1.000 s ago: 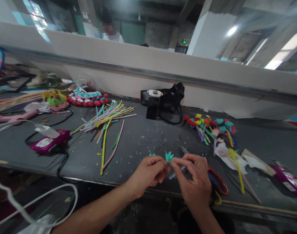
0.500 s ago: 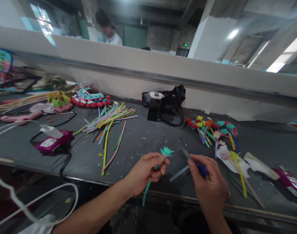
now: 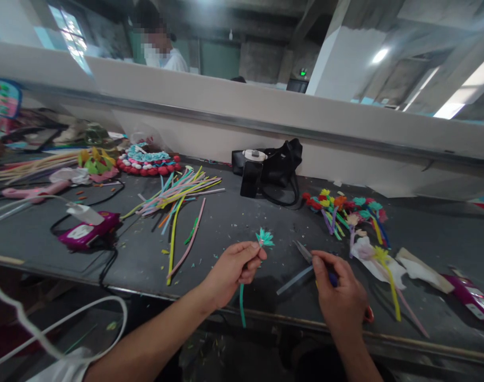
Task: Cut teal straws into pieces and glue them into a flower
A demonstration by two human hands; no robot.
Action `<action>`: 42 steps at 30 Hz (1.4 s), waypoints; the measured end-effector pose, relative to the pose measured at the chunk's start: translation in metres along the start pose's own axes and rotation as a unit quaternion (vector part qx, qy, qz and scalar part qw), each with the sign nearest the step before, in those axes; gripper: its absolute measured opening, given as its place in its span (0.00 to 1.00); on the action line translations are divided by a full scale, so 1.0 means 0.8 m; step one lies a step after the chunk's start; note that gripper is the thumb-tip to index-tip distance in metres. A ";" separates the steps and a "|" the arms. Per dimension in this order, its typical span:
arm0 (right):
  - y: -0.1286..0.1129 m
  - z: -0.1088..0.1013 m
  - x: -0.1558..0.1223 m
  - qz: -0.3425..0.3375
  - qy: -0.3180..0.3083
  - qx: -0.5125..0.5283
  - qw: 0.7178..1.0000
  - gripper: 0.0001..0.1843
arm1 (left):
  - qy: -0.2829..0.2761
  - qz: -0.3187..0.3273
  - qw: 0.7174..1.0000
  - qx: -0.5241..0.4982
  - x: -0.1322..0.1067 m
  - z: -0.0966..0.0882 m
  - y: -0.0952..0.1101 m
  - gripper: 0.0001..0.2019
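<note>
My left hand [image 3: 236,268] is closed in a pinch just under the head of a teal pipe-cleaner flower [image 3: 264,237]. The petals fan out above my fingertips, and its teal stem [image 3: 242,305] hangs below the hand past the table edge. In my right hand [image 3: 341,292] is a pair of scissors [image 3: 304,251], with pointed metal blades aimed up and left toward the flower but apart from it. My palm and fingers hide most of the blue and red handles. Beneath the blades, a translucent stick [image 3: 293,281] lies on the dark table.
A pile of coloured pipe cleaners [image 3: 182,193] lies left of centre. Finished flowers [image 3: 345,204] and a yellow flower [image 3: 381,255] lie right. A black bag [image 3: 279,164] and phone [image 3: 251,179] stand at the back. Left are a purple power strip [image 3: 88,231] and pink glue gun [image 3: 35,192].
My left hand has shifted slightly left and up, and the flower head has turned a little. The scissors stay almost in place. The person behind the partition has moved left.
</note>
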State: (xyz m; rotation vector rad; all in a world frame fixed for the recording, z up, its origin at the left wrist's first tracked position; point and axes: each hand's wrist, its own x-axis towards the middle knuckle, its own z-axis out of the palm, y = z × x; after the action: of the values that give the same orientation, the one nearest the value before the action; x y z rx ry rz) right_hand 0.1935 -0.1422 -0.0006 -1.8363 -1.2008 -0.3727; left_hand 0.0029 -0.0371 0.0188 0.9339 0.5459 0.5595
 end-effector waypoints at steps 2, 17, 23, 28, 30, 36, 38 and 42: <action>0.019 0.000 0.005 -0.032 -0.006 -0.072 0.997 0.22 | 0.010 0.014 1.000 -0.003 0.002 -0.003 0.001 0.13; 0.066 0.006 -0.011 -0.092 -0.057 -0.151 0.983 0.29 | 0.072 0.058 0.996 0.011 0.002 -0.008 0.010 0.11; -0.004 0.041 -0.018 -0.173 -0.148 -0.058 0.972 0.13 | 0.062 0.048 0.997 0.026 0.003 -0.005 0.008 0.11; -0.032 0.070 -0.014 -0.182 -0.237 -0.091 0.950 0.10 | 0.052 0.038 0.997 0.037 0.002 -0.001 0.004 0.12; -0.034 0.078 -0.011 -0.181 -0.248 -0.101 0.946 0.08 | 0.052 0.037 0.997 0.041 0.002 0.000 0.004 0.13; -0.034 0.086 -0.013 -0.182 -0.263 -0.103 0.942 0.07 | 0.053 0.034 0.997 0.047 0.000 0.001 0.004 0.15; -0.034 0.086 -0.014 -0.174 -0.261 -0.092 0.945 0.07 | 0.054 0.033 0.997 0.046 0.000 0.001 0.004 0.15; -0.032 0.082 -0.015 -0.138 -0.244 -0.056 0.958 0.06 | 0.059 0.036 0.997 0.047 0.000 0.001 0.004 0.14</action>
State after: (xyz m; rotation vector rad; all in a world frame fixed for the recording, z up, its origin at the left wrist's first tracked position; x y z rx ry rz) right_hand 0.1528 -0.0927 -0.0325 -1.9213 -1.8178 -0.1411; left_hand 0.0025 -0.0364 0.0218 1.0166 0.6506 0.6602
